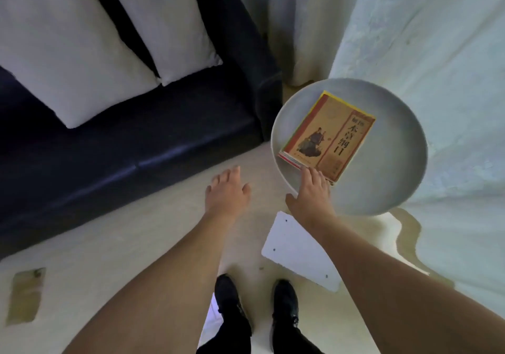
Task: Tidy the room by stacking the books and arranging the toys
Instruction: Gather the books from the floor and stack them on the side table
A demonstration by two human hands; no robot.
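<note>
Looking down on a pale floor bounded at upper left by a dark sofa bearing two white cushions, and at right by pale draped fabric pooling onto the floor. Standing between sofa arm and fabric: round white table, its near rim overhanging open floor. Stacked on the tabletop, left of centre: books, the top one tan with a robed figure and dark characters, red and yellow edges of others showing beneath. Right hand reaching over the near rim, straight fingers resting on the near corner of the stack, thumb spread off the rim. Left hand held over bare floor, fingers relaxed and slightly apart, gripping nothing. Lying flat below the table: white board. Black shoes at bottom centre; tan rectangular patch on the floor at far left
</note>
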